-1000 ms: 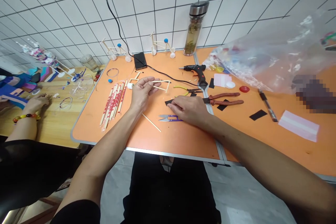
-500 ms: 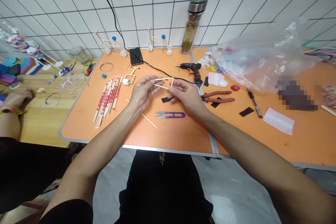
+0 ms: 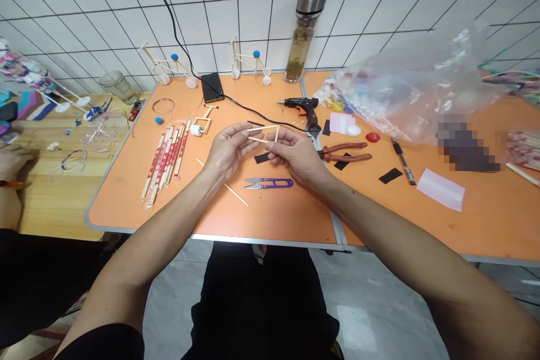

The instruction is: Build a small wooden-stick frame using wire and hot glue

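Observation:
My left hand (image 3: 230, 150) and my right hand (image 3: 295, 156) together hold a small rectangular frame of glued wooden sticks (image 3: 262, 133) between their fingertips. Just below my hands lie purple-handled thread snips (image 3: 268, 183) and a small black piece (image 3: 261, 158). A loose wooden stick (image 3: 235, 193) runs out from under my left wrist. Left of that hand are a bundle of paper-wrapped chopsticks (image 3: 164, 160) and a small stick piece with a white wheel (image 3: 201, 123).
Red-handled pliers (image 3: 343, 152), a black glue gun (image 3: 300, 106) and a black cable (image 3: 253, 107) lie on the orange table (image 3: 270, 219). Stick models (image 3: 248, 63) and a glass bottle (image 3: 300, 36) stand at the back. A clear plastic bag (image 3: 405, 87) lies right. A co-worker's hand (image 3: 14, 160) rests on a wooden table.
My right hand has risen from the table near the pliers to the stick frame, which both hands now hold. My hands have come closer together, and the view has shifted slightly.

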`<state>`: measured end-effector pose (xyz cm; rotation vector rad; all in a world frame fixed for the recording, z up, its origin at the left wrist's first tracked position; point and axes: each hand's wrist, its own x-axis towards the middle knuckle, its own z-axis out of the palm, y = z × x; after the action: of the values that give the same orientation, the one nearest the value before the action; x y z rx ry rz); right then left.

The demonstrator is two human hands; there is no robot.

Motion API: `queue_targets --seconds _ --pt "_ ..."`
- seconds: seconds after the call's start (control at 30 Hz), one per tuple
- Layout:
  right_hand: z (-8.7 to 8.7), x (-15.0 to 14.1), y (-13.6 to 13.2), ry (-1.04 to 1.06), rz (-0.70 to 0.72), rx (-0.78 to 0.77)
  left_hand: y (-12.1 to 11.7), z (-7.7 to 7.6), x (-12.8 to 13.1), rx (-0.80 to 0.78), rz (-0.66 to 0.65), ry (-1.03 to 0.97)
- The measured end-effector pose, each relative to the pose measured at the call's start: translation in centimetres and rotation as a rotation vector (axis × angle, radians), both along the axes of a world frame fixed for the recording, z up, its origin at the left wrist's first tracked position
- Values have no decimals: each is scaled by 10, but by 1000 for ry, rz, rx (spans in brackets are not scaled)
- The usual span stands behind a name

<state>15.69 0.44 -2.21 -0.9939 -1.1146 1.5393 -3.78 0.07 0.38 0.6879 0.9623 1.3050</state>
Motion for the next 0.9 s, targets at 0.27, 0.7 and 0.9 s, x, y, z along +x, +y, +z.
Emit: queue_targets --seconds 0.27,0.7,0.9 --pt "4 4 4 34 -64 -21 0 2 -3 -39 -67 69" --pt "7 8 5 72 -32 -64 5 3 -20 -35 -204 175" --pt "6 9 5 96 -34 -86 3 4 -19 10 -187 200"
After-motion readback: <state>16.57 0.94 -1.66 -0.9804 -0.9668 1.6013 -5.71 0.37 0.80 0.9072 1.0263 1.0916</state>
